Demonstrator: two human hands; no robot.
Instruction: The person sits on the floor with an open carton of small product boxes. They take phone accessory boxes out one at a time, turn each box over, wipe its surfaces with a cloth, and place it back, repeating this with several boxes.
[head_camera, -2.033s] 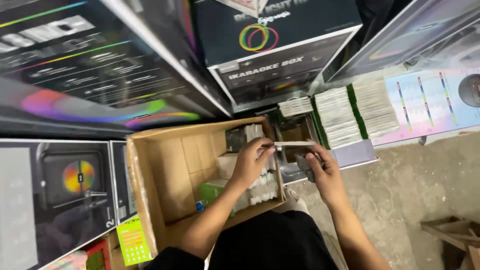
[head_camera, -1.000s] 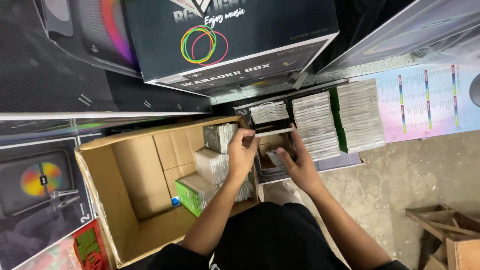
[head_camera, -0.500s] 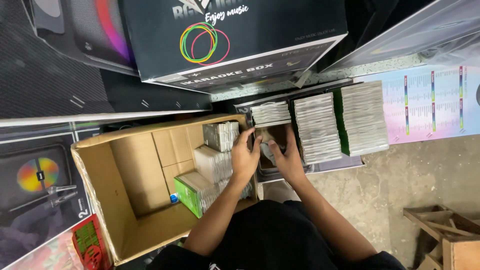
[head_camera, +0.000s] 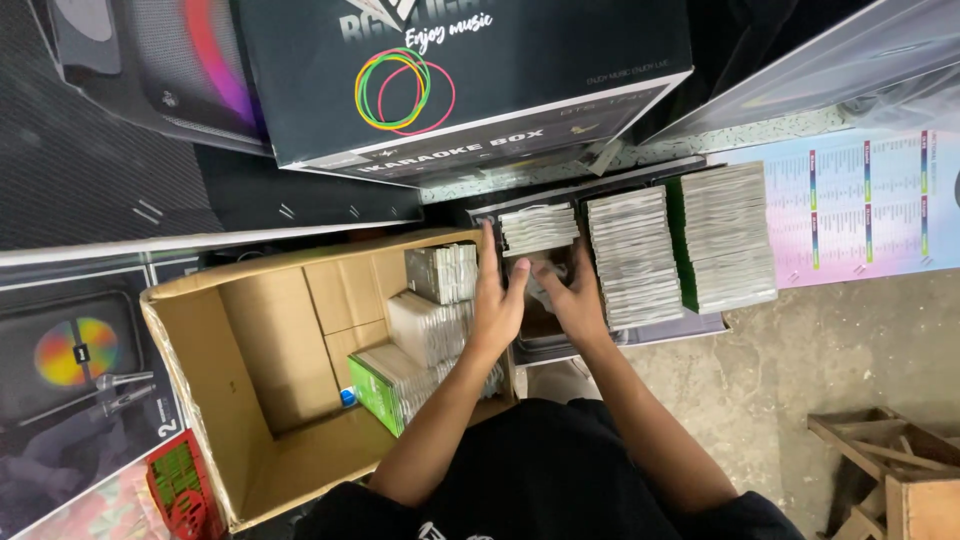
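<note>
My left hand (head_camera: 497, 300) is stretched flat, fingers up, against the left side of a short row of thin clear cases (head_camera: 538, 228) in the left slot of a dark tray (head_camera: 650, 335). Beside it, my right hand (head_camera: 572, 298) curls its fingers on a thin case (head_camera: 540, 287) low in that same slot. Two fuller rows of cases (head_camera: 630, 255) (head_camera: 725, 235) fill the tray to the right. An open cardboard box (head_camera: 200, 400) lies to the left with bundles of cases (head_camera: 430, 325) and a green pack (head_camera: 375, 385) along its right wall.
Large dark printed cartons (head_camera: 480, 70) are stacked behind the tray and box, with more on the left (head_camera: 80, 360). A colourful printed sheet (head_camera: 860, 200) lies at the right. A wooden crate (head_camera: 880, 470) sits on the concrete floor (head_camera: 800, 350) at lower right. A red item (head_camera: 185, 485) lies at lower left.
Both hands have moved from above the box edge into the tray's left slot, carrying a thin case. My left hand has opened flat against the short row.
</note>
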